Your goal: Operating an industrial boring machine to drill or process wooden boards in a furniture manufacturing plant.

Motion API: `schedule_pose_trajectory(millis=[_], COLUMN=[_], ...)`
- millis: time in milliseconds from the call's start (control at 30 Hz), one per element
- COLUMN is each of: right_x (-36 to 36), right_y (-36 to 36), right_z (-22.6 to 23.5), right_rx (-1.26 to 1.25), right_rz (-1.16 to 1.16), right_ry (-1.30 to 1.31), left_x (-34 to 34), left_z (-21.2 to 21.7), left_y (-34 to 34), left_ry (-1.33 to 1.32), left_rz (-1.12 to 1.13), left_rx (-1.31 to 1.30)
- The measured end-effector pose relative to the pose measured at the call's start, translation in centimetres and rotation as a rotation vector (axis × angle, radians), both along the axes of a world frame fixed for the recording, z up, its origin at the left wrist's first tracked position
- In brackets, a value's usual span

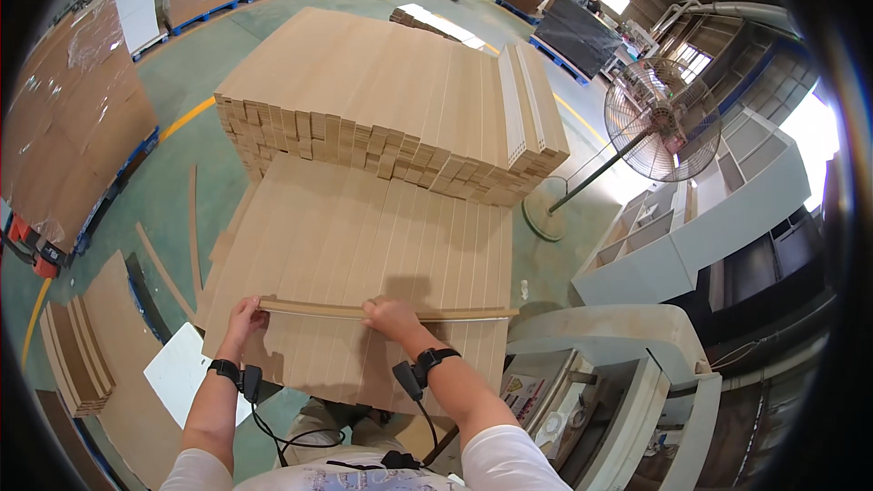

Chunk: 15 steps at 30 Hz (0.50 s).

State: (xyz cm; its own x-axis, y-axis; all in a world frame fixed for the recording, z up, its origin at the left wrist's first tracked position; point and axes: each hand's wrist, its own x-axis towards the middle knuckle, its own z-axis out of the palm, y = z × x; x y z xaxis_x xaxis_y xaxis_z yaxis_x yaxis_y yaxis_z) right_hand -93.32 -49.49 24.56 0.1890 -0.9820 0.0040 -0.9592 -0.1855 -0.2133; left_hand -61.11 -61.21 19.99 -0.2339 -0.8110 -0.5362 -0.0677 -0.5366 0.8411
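While a narrow brown strip (318,310) runs crosswise over the near row of brown boards (355,218), yr L hand (242,316) pinches its L end btwn thumb & fingers, and yr R hand (389,316) has its fingers curled on it abt midway; R fingertips are mostly hidden, so can't tell how tight. Just beyond the boards, a taller stack (364,73) of similar pcs stands, w/ white-faced strips (516,105) on its R side. Farther R of you is a pedestal fan (662,118); far L, a plastic-wrapped load (77,118). Near yr L forearm, lower down: a white panel (175,373).
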Motion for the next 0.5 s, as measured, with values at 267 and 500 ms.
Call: schedule_pose_trajectory(millis=[267, 500], right_x=[-8.6, -19.4], right_y=[5.3, 15.3], right_z=[0.7, -2.0], right_rx=[-0.482, -0.168], right_rz=[-0.789, -1.599], right_ry=[-0.31, -1.337], left_x=[0.1, 0.1], left_z=[-0.5, -0.8], left_y=[-0.2, -0.2], left_ry=[0.025, 0.05], left_rz=[0.012, 0.017], left_rx=[0.004, 0.008])
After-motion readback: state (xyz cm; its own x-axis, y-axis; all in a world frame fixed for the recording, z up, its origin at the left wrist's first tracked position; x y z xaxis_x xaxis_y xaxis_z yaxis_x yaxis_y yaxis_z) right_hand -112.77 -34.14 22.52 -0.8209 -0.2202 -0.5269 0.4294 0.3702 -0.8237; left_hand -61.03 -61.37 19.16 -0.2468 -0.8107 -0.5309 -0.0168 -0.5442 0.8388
